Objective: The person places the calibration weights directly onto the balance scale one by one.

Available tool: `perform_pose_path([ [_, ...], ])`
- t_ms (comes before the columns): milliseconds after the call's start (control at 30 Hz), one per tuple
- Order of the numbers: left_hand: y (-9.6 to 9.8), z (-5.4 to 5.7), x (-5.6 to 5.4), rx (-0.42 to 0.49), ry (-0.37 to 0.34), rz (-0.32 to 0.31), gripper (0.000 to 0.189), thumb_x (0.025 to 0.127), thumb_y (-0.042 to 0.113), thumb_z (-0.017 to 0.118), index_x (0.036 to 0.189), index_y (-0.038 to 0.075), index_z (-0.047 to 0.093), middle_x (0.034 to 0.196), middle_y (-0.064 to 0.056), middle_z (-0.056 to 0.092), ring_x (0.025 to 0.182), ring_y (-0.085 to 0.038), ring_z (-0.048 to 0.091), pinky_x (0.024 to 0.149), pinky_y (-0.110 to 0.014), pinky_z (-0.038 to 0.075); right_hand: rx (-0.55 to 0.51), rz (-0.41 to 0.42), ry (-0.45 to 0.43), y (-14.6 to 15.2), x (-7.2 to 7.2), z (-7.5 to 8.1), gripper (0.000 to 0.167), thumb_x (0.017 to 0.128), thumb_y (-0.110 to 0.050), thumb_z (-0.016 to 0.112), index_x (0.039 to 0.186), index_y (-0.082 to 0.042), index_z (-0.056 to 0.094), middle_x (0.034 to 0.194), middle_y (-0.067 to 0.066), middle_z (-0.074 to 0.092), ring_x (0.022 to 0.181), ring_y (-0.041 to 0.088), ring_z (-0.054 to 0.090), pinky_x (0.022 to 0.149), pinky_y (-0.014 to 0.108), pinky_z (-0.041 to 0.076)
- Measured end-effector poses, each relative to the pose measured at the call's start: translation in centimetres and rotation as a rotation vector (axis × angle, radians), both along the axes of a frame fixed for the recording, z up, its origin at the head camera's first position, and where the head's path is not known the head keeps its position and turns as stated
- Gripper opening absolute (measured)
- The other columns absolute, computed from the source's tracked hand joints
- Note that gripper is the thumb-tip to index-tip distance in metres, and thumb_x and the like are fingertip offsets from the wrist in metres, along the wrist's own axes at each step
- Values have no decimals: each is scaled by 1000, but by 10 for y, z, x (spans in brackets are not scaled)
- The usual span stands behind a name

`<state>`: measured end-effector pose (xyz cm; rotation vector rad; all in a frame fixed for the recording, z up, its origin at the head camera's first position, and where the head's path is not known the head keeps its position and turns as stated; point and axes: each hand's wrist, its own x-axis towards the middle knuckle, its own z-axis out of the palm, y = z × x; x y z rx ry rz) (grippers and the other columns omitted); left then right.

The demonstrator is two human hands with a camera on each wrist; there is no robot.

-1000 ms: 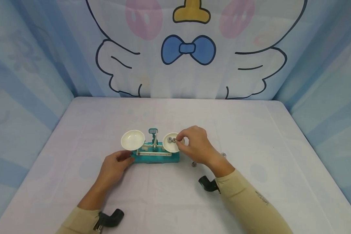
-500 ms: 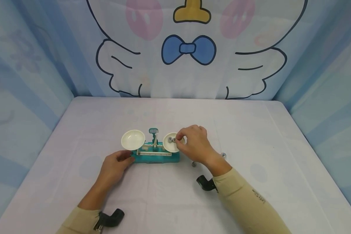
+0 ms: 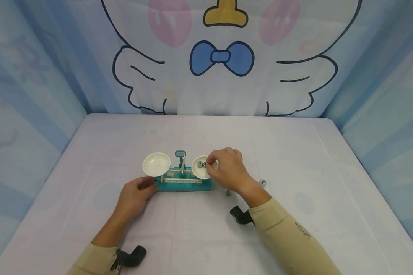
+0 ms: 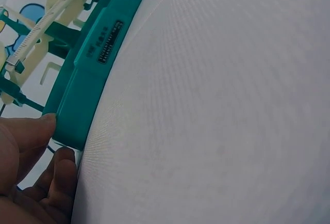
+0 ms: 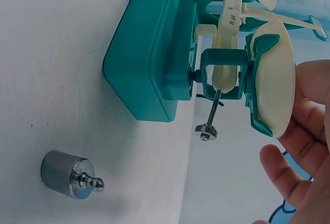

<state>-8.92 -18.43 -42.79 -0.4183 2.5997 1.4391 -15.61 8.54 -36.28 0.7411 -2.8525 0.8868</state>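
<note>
Left grip [image 3: 135,195] is pinching your scale [image 3: 184,186]; right grip [image 3: 231,169] (hold unclear) is risking toppled weights [image 3: 200,164] if bumping the pan [image 3: 201,174].

A teal balance scale [image 3: 184,186] stands on the tabletop [image 3: 179,236]. The left hand [image 3: 133,196] grips the left end of its base. At the cream right pan [image 3: 200,174], thumb and forefinger of the right hand [image 3: 231,170] pinch a small metal weight [image 3: 205,164]; a larger weight [image 3: 200,164] sits just beside it. Two further weights, one nearer [image 3: 228,193], one farther [image 3: 263,183], lie either side of the right wrist. Behind hangs a cartoon-printed curtain [image 3: 221,91].
</note>
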Motion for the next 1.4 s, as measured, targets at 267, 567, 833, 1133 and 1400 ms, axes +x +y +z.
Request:
perform_pose_path([
  [267, 1, 1, 0, 5, -3, 1, 44, 98, 22, 62, 134, -3, 58, 132, -23, 60, 123, -36, 53, 103, -52, 43, 9, -8, 6, -2, 0, -1, 10, 89, -10, 66, 95, -9, 73, 99, 4, 73, 101, 26, 56, 105, 57, 31],
  [567, 1, 1, -1, -2, 3, -4, 45, 98, 23, 62, 135, -3, 58, 131, -22, 60, 123, -36, 54, 103, -52, 44, -1, -29, -10, 1, 1, 3, 16, 92, -13, 65, 104, -7, 73, 104, 5, 73, 105, 26, 57, 102, 51, 39],
  [833, 0, 2, 0, -5, 6, -4, 45, 98, 22, 62, 135, -4, 58, 132, -23, 60, 123, -36, 54, 103, -52, 44, -89, -65, -41, 9, 7, 7, 20, 94, -14, 65, 111, -4, 70, 111, 8, 69, 108, 26, 60, 95, 45, 50],
  [1133, 1, 1, 0, -9, -6, 2, 45, 98, 23, 62, 135, -3, 58, 132, -23, 60, 124, -36, 53, 103, -52, 44, -152, -117, -47, 23, 13, 7, 22, 93, -14, 67, 113, -5, 69, 112, 9, 68, 107, 26, 60, 92, 45, 52],
  [1400, 0, 0, 1, -27, -4, 1, 46, 98, 26, 62, 134, -2, 58, 132, -23, 60, 124, -36, 54, 102, -52, 44, -131, -168, -86, 41, 19, 0, 22, 92, -13, 69, 112, -3, 69, 111, 12, 68, 106, 30, 60, 93, 47, 52],
])
